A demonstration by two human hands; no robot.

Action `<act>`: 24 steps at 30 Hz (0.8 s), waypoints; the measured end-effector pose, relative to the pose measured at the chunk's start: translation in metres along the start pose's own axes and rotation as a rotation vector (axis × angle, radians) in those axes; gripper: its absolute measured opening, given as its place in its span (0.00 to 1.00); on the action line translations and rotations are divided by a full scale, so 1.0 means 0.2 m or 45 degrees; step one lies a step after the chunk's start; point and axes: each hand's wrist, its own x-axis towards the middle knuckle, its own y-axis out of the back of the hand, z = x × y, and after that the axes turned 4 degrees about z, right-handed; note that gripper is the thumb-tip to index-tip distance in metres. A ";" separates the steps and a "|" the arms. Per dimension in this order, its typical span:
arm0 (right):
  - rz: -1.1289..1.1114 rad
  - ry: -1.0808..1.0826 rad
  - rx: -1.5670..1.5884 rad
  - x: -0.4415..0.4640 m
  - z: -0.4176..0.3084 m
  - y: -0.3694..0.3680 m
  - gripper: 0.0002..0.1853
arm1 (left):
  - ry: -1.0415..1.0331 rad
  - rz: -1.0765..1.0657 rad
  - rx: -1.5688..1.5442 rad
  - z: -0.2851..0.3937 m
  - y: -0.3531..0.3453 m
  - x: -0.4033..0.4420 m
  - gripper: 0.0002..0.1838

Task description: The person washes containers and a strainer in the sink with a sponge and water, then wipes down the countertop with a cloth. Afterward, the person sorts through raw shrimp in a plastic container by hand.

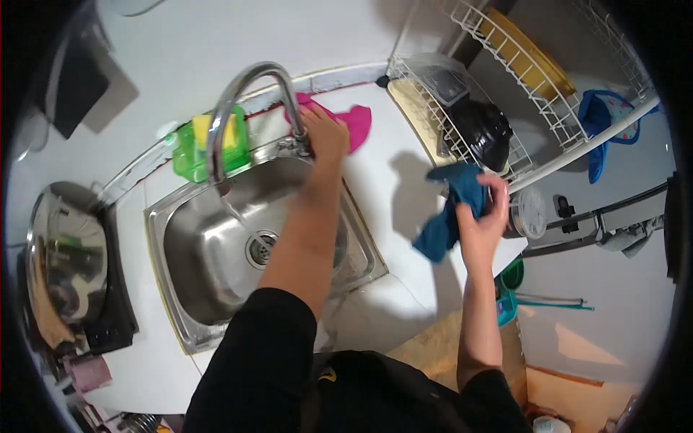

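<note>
My left hand (326,133) reaches behind the sink with its fingers closed over a bright pink cloth (357,128), right beside the base of the chrome faucet (216,137). Part of that cloth is hidden under the hand. A crumpled dark teal cloth (462,189) hangs from my right hand (482,220), pinched between thumb and fingers above the counter. The steel sink (195,267) lies below my left forearm. A thin stream of water (234,213) runs from the faucet toward the drain (260,249).
A green dish-soap container (191,155) with a yellow sponge (209,133) stands behind the sink. On the right, a white wire rack (520,79) holds a black bowl (484,133) and a yellow basin (530,54). A large shiny pan lid (72,252) leans at the left.
</note>
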 end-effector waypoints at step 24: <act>-1.118 -1.101 1.070 -0.15 -0.04 -1.75 0.21 | -0.297 -0.638 -0.693 -1.03 0.84 -0.63 0.10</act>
